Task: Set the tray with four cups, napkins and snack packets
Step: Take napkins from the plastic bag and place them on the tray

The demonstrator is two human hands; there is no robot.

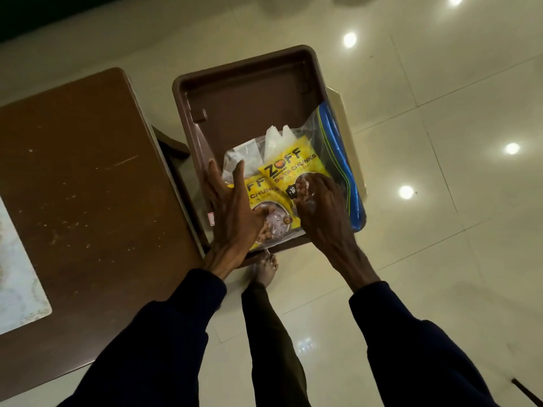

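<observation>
A glossy tiled floor [440, 259] fills the scene, with a brown wooden table [88, 177] on the left. Just right of the table sits a brown plastic tray [244, 92], its far half bare. In its near half lies a clear zip bag [326, 136] with a blue seal strip along its right edge. Inside the bag are two yellow snack packets, one on the right [291, 168] and one on the left [258, 195], with white napkins [276, 139] and crumpled clear plastic [238, 160] beyond them. The left hand [235, 212] rests on the left packet with fingers spread open. The right hand [320, 204] presses on the bag, fingers curled, pinching the plastic over the right packet.
</observation>
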